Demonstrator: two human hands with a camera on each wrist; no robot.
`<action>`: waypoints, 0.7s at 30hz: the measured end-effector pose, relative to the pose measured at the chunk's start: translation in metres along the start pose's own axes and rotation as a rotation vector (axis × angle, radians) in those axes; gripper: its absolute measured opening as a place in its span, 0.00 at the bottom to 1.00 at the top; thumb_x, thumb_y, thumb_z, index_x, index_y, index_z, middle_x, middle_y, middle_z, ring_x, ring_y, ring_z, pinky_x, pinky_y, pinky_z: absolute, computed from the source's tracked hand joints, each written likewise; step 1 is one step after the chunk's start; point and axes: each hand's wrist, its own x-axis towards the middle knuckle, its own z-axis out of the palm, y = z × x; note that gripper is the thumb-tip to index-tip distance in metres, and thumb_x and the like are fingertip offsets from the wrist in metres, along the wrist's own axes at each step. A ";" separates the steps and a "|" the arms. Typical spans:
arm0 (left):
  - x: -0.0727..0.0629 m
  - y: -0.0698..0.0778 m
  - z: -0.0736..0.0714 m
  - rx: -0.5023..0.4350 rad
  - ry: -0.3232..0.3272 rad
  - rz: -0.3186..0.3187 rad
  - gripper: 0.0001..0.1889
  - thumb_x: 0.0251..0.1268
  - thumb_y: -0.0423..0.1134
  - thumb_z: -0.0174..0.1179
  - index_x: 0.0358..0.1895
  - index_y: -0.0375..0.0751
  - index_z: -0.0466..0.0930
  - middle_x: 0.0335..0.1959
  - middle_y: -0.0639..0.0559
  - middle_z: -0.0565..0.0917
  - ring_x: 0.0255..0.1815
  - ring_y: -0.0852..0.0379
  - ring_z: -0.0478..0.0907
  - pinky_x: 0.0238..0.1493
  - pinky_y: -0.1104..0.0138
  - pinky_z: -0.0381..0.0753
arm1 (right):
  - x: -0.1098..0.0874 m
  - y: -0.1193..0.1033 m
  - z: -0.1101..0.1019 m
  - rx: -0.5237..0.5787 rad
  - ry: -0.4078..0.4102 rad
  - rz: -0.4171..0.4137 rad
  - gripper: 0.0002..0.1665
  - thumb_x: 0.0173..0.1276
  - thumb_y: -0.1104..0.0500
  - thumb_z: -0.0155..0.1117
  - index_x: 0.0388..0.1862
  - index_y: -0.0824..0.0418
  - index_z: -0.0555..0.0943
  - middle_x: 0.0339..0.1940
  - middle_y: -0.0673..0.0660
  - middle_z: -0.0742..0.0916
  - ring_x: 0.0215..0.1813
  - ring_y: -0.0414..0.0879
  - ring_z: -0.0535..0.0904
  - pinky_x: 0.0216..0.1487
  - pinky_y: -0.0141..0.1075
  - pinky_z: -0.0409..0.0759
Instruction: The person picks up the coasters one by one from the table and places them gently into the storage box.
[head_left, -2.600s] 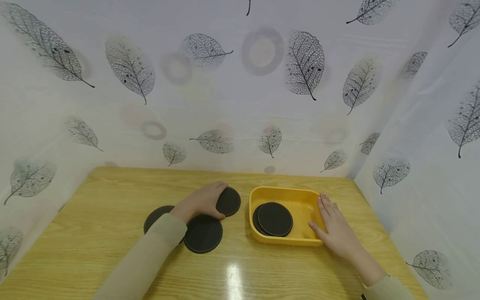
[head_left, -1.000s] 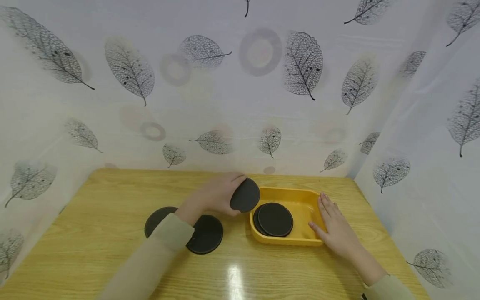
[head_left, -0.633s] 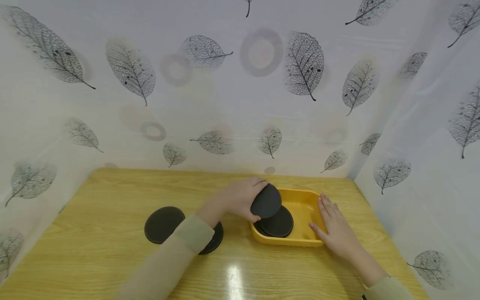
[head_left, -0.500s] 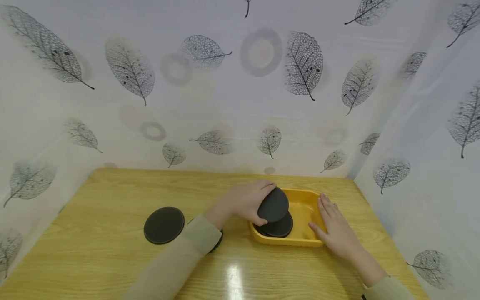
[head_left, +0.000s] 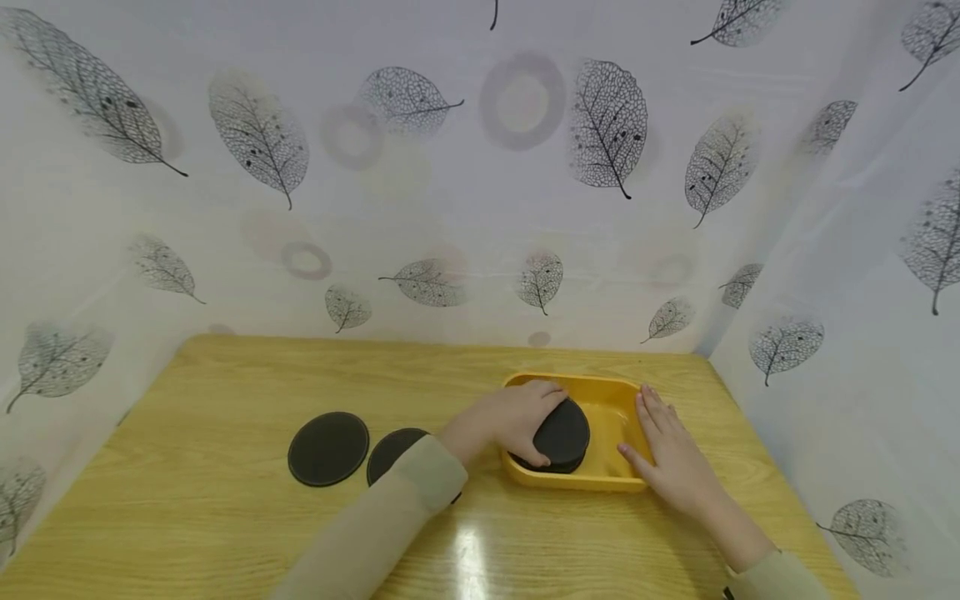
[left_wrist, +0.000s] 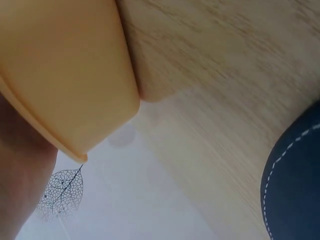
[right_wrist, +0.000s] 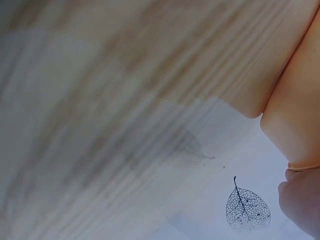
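My left hand pinches a round black coaster by its edge, low inside the left half of a yellow plastic box. More black coasters lie beneath it, mostly covered. My right hand rests on the box's right rim, fingers straight and thumb over the inner side. In the left wrist view, the box's outer wall rises beside part of the left hand. The right wrist view has the right fingers touching the rim.
Two black coasters lie flat on the wooden table left of the box: a left one and a right one, partly hidden by the left sleeve. White stitching rims a coaster in the left wrist view. A leaf-patterned curtain stands behind.
My left hand has lifted a coaster from the table, carried it right, and lowered it onto those in the box. The right hand has stayed on the rim.
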 end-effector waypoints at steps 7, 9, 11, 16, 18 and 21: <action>0.003 0.002 0.006 0.044 -0.050 -0.032 0.55 0.60 0.63 0.74 0.84 0.41 0.59 0.83 0.46 0.66 0.83 0.50 0.66 0.80 0.63 0.71 | 0.001 0.002 0.002 -0.005 0.016 -0.012 0.50 0.79 0.45 0.61 0.81 0.80 0.57 0.85 0.76 0.59 0.85 0.72 0.57 0.89 0.33 0.29; 0.004 0.003 0.006 0.065 -0.057 -0.038 0.55 0.60 0.63 0.74 0.84 0.42 0.59 0.83 0.47 0.66 0.83 0.51 0.66 0.80 0.63 0.72 | 0.002 0.002 0.002 -0.003 0.012 -0.011 0.50 0.80 0.45 0.61 0.82 0.80 0.57 0.85 0.76 0.59 0.85 0.73 0.56 0.88 0.32 0.28; 0.004 0.005 0.006 0.088 -0.064 -0.045 0.55 0.59 0.64 0.74 0.84 0.42 0.60 0.82 0.47 0.67 0.82 0.51 0.68 0.80 0.64 0.72 | 0.002 0.002 0.002 -0.004 0.009 -0.011 0.50 0.80 0.45 0.61 0.82 0.79 0.56 0.85 0.76 0.58 0.85 0.73 0.56 0.88 0.32 0.28; 0.004 0.007 0.007 0.153 -0.082 -0.065 0.54 0.59 0.66 0.73 0.84 0.44 0.61 0.80 0.49 0.70 0.79 0.53 0.71 0.78 0.65 0.74 | 0.001 0.002 0.004 0.000 0.002 -0.006 0.51 0.80 0.45 0.60 0.82 0.79 0.55 0.86 0.76 0.58 0.85 0.72 0.56 0.88 0.32 0.28; 0.005 0.007 0.008 0.167 -0.086 -0.069 0.54 0.59 0.67 0.73 0.84 0.45 0.61 0.80 0.49 0.70 0.79 0.53 0.71 0.78 0.65 0.74 | 0.001 0.002 0.004 0.001 0.002 -0.006 0.51 0.80 0.44 0.60 0.82 0.79 0.55 0.86 0.76 0.58 0.85 0.72 0.55 0.88 0.32 0.27; 0.006 0.007 0.009 0.174 -0.082 -0.070 0.54 0.59 0.67 0.73 0.84 0.45 0.61 0.80 0.50 0.70 0.79 0.54 0.71 0.78 0.66 0.74 | 0.001 0.003 0.005 -0.002 0.007 -0.008 0.50 0.80 0.44 0.60 0.82 0.79 0.56 0.86 0.76 0.58 0.85 0.72 0.56 0.88 0.32 0.28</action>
